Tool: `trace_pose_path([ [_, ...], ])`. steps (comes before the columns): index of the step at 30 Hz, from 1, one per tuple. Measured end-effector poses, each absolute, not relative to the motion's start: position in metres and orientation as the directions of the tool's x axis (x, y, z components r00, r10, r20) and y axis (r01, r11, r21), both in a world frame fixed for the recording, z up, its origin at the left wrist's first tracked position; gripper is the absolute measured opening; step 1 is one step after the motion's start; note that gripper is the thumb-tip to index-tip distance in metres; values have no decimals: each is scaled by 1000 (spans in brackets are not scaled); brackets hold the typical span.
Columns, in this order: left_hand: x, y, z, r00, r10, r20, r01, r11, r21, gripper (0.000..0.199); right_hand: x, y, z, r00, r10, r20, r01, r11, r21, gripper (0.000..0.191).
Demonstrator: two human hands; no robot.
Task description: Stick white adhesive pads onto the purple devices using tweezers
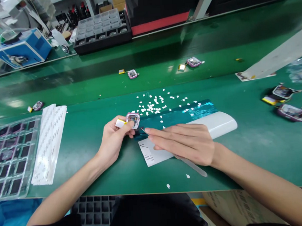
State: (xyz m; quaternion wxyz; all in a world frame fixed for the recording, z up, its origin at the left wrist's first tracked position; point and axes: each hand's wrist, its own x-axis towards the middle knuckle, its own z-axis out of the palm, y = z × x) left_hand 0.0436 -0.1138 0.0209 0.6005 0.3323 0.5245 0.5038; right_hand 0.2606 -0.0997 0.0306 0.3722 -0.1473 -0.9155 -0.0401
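Note:
Near the middle of the green table, my left hand (pixel 115 136) pinches a small round-cornered device (pixel 133 120) with a purple-white rim and its inner circuit showing. A white and yellow battery (pixel 120 123) sticks out to the left of it, by my fingers. My right hand (pixel 184 141) lies to the right, palm down, fingers together and pointing at the device, with a thin tool tip (pixel 143 130) showing past the fingertips. Beneath that hand are a white printed sheet (pixel 154 155), a teal film strip (pixel 204 110) and a translucent flat stick (pixel 195 167).
Small white stickers (pixel 152 107) lie scattered behind my hands. A clear tray (pixel 17 156) of dark parts and white strips (pixel 48 144) are at left. More devices (pixel 292 112) lie at right. Others rest on the green ledge (pixel 87 86) behind. A white post (pixel 278 54) stands back right.

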Motion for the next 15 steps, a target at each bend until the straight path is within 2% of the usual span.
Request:
trace_pose_path([
  [4,45,-114,22,-85,941,-327,-324,285,902,25,258,-96,23,-682,236,692,295,955,-35,19],
  [9,48,-119,24,-65,948,-311,-295,279,914,28,257,-94,17,-707,237,666,275,960,-49,22],
  [15,50,-121,25,-85,948,-308,-280,274,920,30,257,-96,15,-723,191,664,262,965,8,19],
])
